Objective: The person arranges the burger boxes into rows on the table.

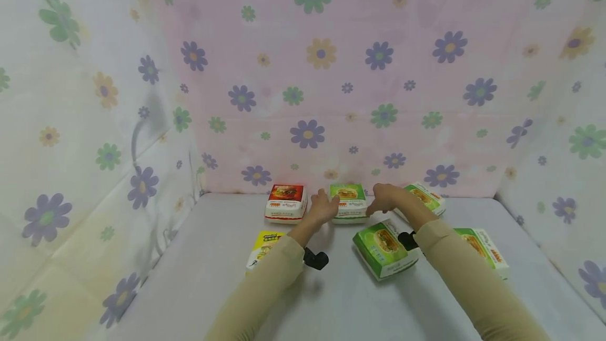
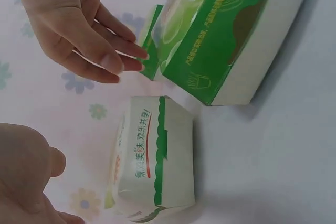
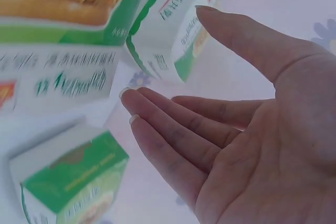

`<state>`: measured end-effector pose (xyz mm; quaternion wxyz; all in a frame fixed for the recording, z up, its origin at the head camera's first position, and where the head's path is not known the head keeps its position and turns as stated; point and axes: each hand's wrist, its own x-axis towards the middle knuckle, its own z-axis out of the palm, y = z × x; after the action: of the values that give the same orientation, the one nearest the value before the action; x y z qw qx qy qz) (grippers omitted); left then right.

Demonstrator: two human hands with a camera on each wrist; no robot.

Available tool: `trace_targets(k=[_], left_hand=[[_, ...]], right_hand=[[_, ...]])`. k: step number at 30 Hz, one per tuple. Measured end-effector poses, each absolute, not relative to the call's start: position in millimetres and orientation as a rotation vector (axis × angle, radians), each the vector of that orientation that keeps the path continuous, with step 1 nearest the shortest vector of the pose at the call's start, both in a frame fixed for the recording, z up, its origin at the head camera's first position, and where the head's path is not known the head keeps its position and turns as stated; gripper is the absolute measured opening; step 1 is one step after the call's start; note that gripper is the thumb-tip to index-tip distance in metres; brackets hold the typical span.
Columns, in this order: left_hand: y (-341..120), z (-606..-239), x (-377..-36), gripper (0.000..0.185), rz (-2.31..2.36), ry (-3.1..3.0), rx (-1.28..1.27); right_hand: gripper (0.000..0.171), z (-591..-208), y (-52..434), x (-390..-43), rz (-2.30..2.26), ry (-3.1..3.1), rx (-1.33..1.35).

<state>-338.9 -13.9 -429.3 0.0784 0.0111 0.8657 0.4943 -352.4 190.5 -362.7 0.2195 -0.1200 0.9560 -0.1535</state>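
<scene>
Green burger boxes [image 1: 349,202] x4, red box [image 1: 286,202] x1, yellow box [image 1: 263,246] x1.

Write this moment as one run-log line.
left hand: open, beside green-topped white cardboard burger box | right hand: open, opposite side | box on grey table

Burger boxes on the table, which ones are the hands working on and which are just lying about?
In hand:
middle green box, left hand and right hand on either side of it

Lying about:
red box
yellow box
near green box
</scene>
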Motion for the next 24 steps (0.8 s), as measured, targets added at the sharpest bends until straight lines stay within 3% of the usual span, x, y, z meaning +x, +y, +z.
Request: trace_targets(k=[15,24], left_hand=[[-25.8,-420.0,-297.4,0.072,1.427,2.599,0.276],[-15.3,-424.4,-272.8,0.072,1.404,2.494,0.358]], right_hand=[[0.056,-352.4,235.5,-307.0,-0.45,2.682,-0.521],[0.056,-370.4,259.7,-293.7,-0.602,2.643,-0.515]])
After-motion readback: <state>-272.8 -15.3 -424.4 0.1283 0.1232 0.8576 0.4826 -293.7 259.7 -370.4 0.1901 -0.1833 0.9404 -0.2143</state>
